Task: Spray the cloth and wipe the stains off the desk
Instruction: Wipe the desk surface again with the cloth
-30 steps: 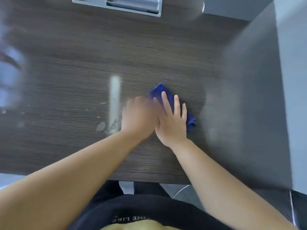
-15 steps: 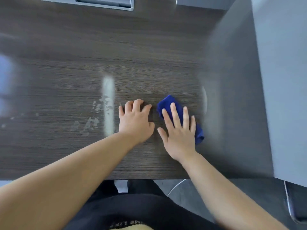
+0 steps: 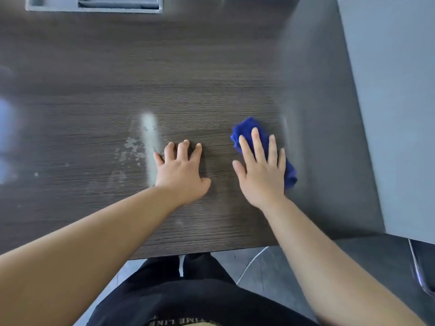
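Clearly two hands are in view, with one cloth between them and the wood. The right hand lies flat with straight, slightly spread fingers, pressing down on the blue cloth. The cloth sits bunched on the right part of the tabletop, and most of it is hidden under the palm, with only its far end and right edge showing. The left hand holds nothing. Its fingers are spread and a little bent, tips resting on the bare wood, well apart from the cloth.

Several pale flaky stains lie just left of the left hand. One bright upright streak stands beside them; I cannot tell whether it is residue or glare. The far left of the surface is blurred by blue-white reflections.

One grey tray is cut off by the top edge. A grey panel bounds the tabletop on the right, near the cloth. Bare wood stretches beyond both hands, and the near edge runs under the forearms.
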The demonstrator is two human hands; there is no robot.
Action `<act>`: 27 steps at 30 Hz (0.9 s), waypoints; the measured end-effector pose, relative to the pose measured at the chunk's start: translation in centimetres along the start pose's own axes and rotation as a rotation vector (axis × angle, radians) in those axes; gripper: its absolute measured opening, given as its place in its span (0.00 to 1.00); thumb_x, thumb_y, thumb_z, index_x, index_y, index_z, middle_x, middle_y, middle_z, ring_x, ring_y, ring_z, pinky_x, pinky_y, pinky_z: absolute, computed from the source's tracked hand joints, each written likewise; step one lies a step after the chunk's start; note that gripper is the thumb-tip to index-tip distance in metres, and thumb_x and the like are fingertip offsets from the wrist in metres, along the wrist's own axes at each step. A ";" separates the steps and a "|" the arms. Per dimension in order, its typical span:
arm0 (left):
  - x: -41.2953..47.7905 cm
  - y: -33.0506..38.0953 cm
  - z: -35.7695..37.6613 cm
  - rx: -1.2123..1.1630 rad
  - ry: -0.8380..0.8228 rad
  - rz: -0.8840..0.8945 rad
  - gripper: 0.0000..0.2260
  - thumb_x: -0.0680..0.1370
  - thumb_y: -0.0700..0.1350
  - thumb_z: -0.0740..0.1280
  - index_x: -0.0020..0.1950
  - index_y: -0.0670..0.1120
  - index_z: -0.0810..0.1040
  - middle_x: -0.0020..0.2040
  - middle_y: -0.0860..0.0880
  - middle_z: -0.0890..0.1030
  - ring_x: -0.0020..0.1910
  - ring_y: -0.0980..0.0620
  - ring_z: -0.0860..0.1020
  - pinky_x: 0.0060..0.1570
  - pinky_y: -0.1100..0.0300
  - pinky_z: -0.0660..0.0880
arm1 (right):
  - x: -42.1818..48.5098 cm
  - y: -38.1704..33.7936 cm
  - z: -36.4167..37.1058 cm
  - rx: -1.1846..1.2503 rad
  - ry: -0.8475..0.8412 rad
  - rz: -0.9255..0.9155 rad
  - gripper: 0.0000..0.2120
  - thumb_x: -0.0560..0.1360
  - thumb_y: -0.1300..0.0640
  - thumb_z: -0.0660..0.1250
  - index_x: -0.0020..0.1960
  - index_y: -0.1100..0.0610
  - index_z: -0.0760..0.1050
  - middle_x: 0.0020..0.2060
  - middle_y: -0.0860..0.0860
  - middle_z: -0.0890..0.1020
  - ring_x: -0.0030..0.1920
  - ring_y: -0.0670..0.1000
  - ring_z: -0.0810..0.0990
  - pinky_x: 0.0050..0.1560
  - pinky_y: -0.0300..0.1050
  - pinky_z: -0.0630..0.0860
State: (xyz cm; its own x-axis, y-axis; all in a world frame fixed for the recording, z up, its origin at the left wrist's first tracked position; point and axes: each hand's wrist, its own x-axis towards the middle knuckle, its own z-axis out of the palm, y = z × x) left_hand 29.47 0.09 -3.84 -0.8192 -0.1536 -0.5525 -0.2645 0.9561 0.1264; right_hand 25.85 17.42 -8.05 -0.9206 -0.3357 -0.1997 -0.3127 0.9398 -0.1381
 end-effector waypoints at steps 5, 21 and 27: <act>0.1 -0.4 -0.6 -0.001 -0.028 0.028 0.37 0.74 0.60 0.59 0.77 0.52 0.47 0.76 0.47 0.49 0.74 0.39 0.47 0.72 0.39 0.46 | -2.8 -1.5 0.4 -0.027 -0.057 -0.091 0.27 0.79 0.40 0.48 0.75 0.48 0.59 0.76 0.51 0.58 0.74 0.64 0.57 0.69 0.67 0.56; -2.2 0.6 1.8 -0.197 0.037 0.234 0.26 0.76 0.47 0.59 0.75 0.51 0.58 0.74 0.48 0.54 0.73 0.43 0.48 0.73 0.43 0.45 | -9.1 -5.4 2.3 0.038 -0.074 0.227 0.31 0.76 0.38 0.41 0.77 0.48 0.54 0.77 0.51 0.53 0.75 0.64 0.51 0.71 0.65 0.49; -2.7 1.9 2.1 -0.117 0.058 0.283 0.25 0.76 0.48 0.59 0.74 0.51 0.61 0.74 0.47 0.55 0.73 0.42 0.49 0.73 0.44 0.47 | -0.4 3.2 -0.7 0.006 -0.101 0.172 0.25 0.82 0.42 0.45 0.77 0.43 0.46 0.77 0.44 0.43 0.76 0.58 0.43 0.73 0.60 0.43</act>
State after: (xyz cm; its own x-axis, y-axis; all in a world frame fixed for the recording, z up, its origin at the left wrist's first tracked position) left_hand 32.29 2.84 -3.82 -0.8956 0.0970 -0.4341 -0.0763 0.9280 0.3646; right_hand 25.06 20.65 -7.71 -0.9319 -0.1754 -0.3176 -0.1511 0.9835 -0.0998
